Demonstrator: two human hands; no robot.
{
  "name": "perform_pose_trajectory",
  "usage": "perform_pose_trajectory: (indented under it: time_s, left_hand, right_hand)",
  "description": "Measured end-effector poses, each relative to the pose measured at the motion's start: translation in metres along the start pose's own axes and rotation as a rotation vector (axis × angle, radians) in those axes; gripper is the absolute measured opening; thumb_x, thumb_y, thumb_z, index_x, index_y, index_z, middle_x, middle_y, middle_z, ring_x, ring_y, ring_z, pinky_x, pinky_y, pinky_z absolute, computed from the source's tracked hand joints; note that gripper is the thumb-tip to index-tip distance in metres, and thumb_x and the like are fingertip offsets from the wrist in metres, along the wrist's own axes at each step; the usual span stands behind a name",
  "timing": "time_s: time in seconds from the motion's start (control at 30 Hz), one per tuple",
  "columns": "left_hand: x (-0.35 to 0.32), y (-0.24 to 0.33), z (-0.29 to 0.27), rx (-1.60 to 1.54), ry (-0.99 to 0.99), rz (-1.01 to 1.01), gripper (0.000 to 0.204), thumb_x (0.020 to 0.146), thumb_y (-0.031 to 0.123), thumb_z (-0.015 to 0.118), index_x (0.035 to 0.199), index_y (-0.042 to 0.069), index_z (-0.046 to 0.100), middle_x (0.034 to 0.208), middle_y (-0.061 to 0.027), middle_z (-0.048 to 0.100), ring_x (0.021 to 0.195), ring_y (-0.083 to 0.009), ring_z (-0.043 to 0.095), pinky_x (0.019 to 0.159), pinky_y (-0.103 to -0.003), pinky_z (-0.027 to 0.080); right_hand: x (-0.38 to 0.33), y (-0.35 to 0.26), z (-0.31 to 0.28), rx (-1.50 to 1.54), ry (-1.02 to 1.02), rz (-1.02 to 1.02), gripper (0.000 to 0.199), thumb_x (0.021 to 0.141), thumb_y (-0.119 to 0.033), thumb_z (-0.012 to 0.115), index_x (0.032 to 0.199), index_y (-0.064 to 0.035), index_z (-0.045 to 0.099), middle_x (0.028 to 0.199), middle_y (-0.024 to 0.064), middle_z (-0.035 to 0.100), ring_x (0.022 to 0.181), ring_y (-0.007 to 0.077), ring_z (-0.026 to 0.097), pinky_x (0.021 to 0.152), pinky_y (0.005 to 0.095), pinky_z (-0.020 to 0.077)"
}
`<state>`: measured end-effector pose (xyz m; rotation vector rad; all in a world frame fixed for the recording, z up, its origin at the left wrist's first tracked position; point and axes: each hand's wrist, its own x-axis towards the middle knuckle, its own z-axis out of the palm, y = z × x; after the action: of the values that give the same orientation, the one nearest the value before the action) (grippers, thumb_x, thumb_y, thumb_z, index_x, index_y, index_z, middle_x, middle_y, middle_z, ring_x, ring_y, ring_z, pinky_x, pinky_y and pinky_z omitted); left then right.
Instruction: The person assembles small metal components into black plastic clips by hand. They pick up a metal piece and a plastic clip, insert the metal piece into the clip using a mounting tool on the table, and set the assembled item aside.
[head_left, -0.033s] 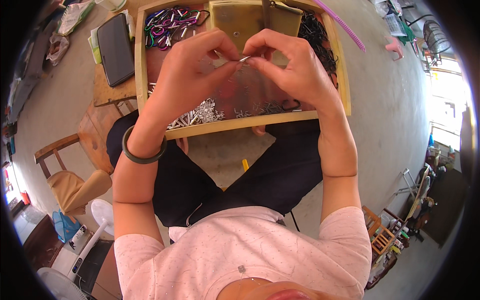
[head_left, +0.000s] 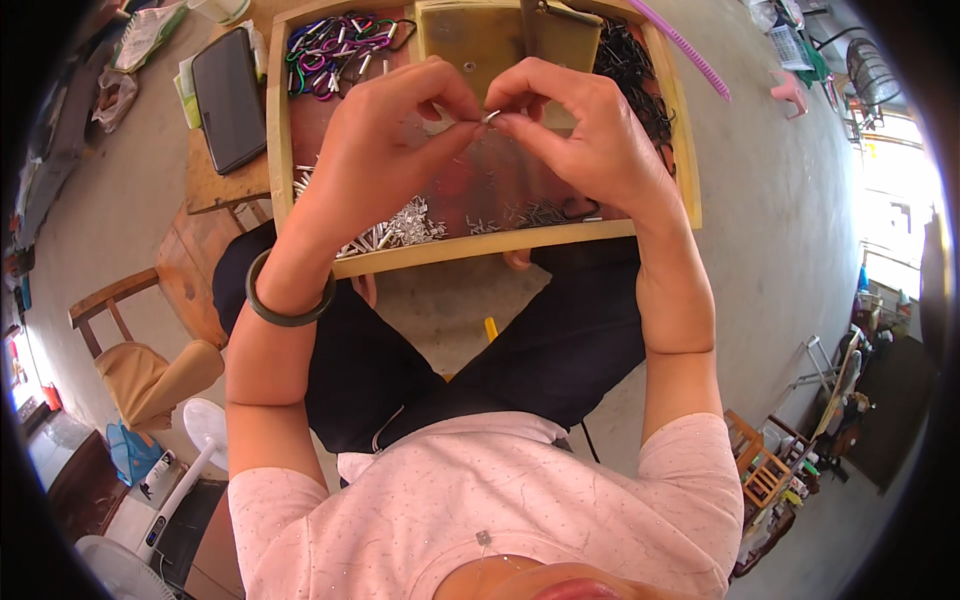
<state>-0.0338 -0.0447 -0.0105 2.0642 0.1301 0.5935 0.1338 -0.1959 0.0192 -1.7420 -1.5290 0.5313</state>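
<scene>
Both hands meet over a shallow wooden tray [head_left: 560, 230], fingertips almost touching. Between them is a small silvery metal pin [head_left: 492, 116]. My right hand [head_left: 590, 130] pinches it with thumb and index finger. My left hand [head_left: 400, 135] is also closed in a pinch at its near end; whatever those fingers grip there is too small to make out. Below the left hand lies a pile of silvery metal pins [head_left: 410, 225], with dark small pieces [head_left: 535, 214] to its right. Coloured carabiners [head_left: 335, 55] fill the far left corner, and black hooks [head_left: 630, 80] the far right.
A yellowish metal plate [head_left: 460, 40] with a dark upright bar lies at the tray's far side. A black phone [head_left: 230, 100] rests on a wooden surface to the left. A pink ribbed strip [head_left: 685, 50] crosses the far right corner. A wooden chair [head_left: 120, 300] stands left.
The silvery pin between my fingertips is tilted slightly more steeply. Otherwise both hands keep their place.
</scene>
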Motion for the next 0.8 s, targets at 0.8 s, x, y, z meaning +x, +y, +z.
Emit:
perform_pose_trajectory:
  time_s: [0.8]
  left_hand:
    - [0.004, -0.01, 0.01, -0.357, 0.065, -0.197, 0.018, 0.098, 0.004, 0.07, 0.115, -0.002, 0.068, 0.101, -0.001, 0.067, 0.094, -0.0081, 0.065, 0.086, -0.024, 0.051]
  right_hand:
    - [-0.054, 0.012, 0.017, -0.788, -0.309, -0.017, 0.026, 0.058, -0.008, 0.084, 0.08, -0.0059, 0.07, 0.086, 0.0087, 0.069, 0.086, 0.0269, 0.071, 0.074, 0.0376, 0.0568]
